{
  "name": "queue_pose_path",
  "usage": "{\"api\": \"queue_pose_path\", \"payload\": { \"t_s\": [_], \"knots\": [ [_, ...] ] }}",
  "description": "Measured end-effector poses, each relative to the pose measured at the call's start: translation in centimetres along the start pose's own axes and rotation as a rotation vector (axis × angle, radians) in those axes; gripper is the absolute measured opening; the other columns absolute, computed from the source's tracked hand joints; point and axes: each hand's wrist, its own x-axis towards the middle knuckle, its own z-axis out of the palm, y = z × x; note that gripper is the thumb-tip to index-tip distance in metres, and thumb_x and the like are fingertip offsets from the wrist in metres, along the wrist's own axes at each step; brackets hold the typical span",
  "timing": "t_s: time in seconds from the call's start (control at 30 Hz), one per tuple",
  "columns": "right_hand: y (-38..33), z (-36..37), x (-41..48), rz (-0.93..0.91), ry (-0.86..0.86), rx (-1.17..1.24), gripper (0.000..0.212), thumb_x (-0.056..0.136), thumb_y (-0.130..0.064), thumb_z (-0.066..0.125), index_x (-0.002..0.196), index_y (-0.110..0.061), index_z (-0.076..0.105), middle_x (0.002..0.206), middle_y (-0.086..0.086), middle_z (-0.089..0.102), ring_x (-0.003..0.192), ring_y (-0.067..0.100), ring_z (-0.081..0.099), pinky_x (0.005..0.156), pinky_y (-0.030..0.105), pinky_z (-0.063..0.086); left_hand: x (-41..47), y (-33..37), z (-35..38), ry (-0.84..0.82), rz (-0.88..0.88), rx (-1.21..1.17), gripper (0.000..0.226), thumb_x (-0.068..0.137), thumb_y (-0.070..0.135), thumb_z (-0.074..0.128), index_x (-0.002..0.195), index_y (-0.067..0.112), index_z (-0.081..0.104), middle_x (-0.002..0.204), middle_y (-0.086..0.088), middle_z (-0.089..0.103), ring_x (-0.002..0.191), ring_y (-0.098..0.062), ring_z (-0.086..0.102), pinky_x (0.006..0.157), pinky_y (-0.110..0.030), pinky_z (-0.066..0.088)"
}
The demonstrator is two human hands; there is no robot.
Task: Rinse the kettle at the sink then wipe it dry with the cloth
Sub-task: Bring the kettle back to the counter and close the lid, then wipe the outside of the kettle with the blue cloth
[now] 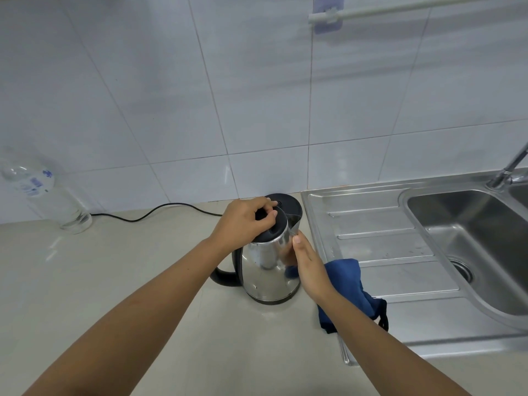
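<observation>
A shiny steel kettle (pixel 265 270) with a black lid and black handle stands on the beige counter, just left of the sink's draining board. My left hand (pixel 245 221) rests on top of it, fingers closed on the black lid. My right hand (pixel 307 267) presses a dark blue cloth (pixel 347 278) against the kettle's right side below the spout. Most of the cloth trails behind my wrist onto the draining board. The steel sink (pixel 471 238) lies to the right.
The kettle's black base (pixel 288 202) sits behind it by the wall, with a black cord (pixel 160 208) running left. A clear plastic bottle (pixel 43 190) stands at the far left. The tap (pixel 508 170) rises at the sink's back right. A white rail (pixel 400 8) hangs on the tiled wall.
</observation>
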Motion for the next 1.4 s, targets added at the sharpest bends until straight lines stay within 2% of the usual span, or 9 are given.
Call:
{"api": "queue_pose_path", "payload": {
  "t_s": [0.23, 0.37, 0.63, 0.77, 0.87, 0.97, 1.13, 1.3, 1.4],
  "knots": [
    [0.3, 0.1, 0.1, 0.01, 0.013, 0.002, 0.064, 0.086, -0.074, 0.031, 0.14, -0.042, 0.045, 0.13, -0.015, 0.06, 0.122, 0.003, 0.052, 0.101, 0.027, 0.042, 0.1, -0.5, 0.3, 0.001, -0.008, -0.005, 0.026, 0.087, 0.019, 0.066, 0.068, 0.035, 0.059, 0.112, 0.007, 0.073, 0.114, 0.007, 0.057, 0.097, -0.012, 0.041],
    [0.3, 0.0, 0.0, 0.011, 0.008, 0.002, 0.06, 0.089, -0.071, 0.031, 0.139, -0.042, 0.045, 0.13, -0.015, 0.06, 0.122, 0.003, 0.052, 0.103, 0.027, 0.042, 0.1, -0.8, 0.2, -0.044, 0.005, -0.004, 0.011, 0.091, 0.028, 0.064, 0.081, 0.028, 0.068, 0.118, 0.012, 0.07, 0.115, 0.006, 0.057, 0.098, -0.015, 0.042],
    [0.1, -0.3, -0.2, 0.025, -0.003, -0.026, 0.062, 0.088, -0.072, 0.031, 0.14, -0.042, 0.045, 0.132, -0.015, 0.058, 0.123, 0.004, 0.051, 0.102, 0.026, 0.04, -0.5, -1.0, 0.5, 0.051, 0.099, 0.079, 0.019, 0.094, 0.033, 0.06, 0.096, 0.022, 0.075, 0.112, 0.015, 0.072, 0.111, 0.004, 0.061, 0.093, -0.022, 0.048],
    [0.3, -0.9, -1.1, 0.026, -0.002, -0.141, 0.052, 0.095, -0.063, 0.03, 0.138, -0.04, 0.046, 0.126, -0.02, 0.059, 0.122, 0.004, 0.052, 0.091, 0.016, 0.041, -1.2, -1.2, 0.5, 0.09, 0.157, 0.146, 0.021, 0.097, 0.032, 0.056, 0.1, 0.021, 0.074, 0.116, 0.014, 0.071, 0.115, 0.003, 0.059, 0.093, -0.025, 0.049],
    [1.0, -1.6, -1.7, -0.003, 0.038, -0.295, 0.056, 0.1, -0.052, 0.033, 0.15, -0.025, 0.036, 0.154, -0.006, 0.039, 0.142, 0.014, 0.032, 0.116, 0.035, 0.028, -2.1, -1.7, 0.4, 0.145, 0.187, 0.194, 0.022, 0.098, 0.03, 0.054, 0.106, 0.022, 0.073, 0.118, 0.012, 0.07, 0.118, 0.002, 0.057, 0.092, -0.016, 0.046],
    [1.6, -2.5, -2.4, -0.034, 0.085, -0.572, 0.056, 0.102, -0.047, 0.035, 0.152, -0.023, 0.03, 0.161, -0.003, 0.022, 0.148, 0.016, 0.016, 0.119, 0.034, 0.015, -3.3, -2.6, 0.2, 0.265, 0.098, 0.234, 0.026, 0.097, 0.036, 0.052, 0.115, 0.028, 0.068, 0.127, 0.014, 0.065, 0.115, 0.001, 0.056, 0.086, -0.013, 0.04],
    [2.7, -4.6, -4.0, -0.005, 0.18, -1.123, 0.06, 0.099, -0.051, 0.037, 0.153, -0.027, 0.027, 0.164, 0.004, 0.009, 0.148, 0.032, 0.005, 0.119, 0.052, 0.006, -6.1, -4.6, 0.5, 0.396, -0.117, 0.098, 0.041, 0.096, 0.049, 0.045, 0.122, 0.022, 0.062, 0.125, 0.008, 0.064, 0.112, -0.008, 0.057, 0.09, -0.028, 0.047],
    [4.3, -6.5, -5.1, 0.279, 0.101, -1.247, 0.081, 0.09, -0.072, 0.034, 0.155, -0.035, 0.003, 0.163, 0.011, -0.016, 0.146, 0.044, -0.003, 0.113, 0.062, 0.005, -7.3, -4.5, 1.5, 0.494, -0.295, -0.082, 0.022, 0.091, 0.059, 0.048, 0.098, 0.043, 0.061, 0.096, 0.025, 0.068, 0.093, 0.003, 0.063, 0.074, -0.019, 0.047],
    [5.1, -6.9, -5.6, 0.315, 0.085, -1.243, 0.088, 0.087, -0.073, 0.038, 0.153, -0.038, -0.008, 0.162, 0.012, -0.017, 0.143, 0.043, 0.016, 0.113, 0.058, 0.019, -7.2, -4.1, 1.5, 0.514, -0.371, -0.091, 0.03, 0.087, 0.064, 0.049, 0.088, 0.037, 0.063, 0.083, 0.019, 0.069, 0.082, 0.003, 0.063, 0.068, -0.02, 0.046]
  ]
}}
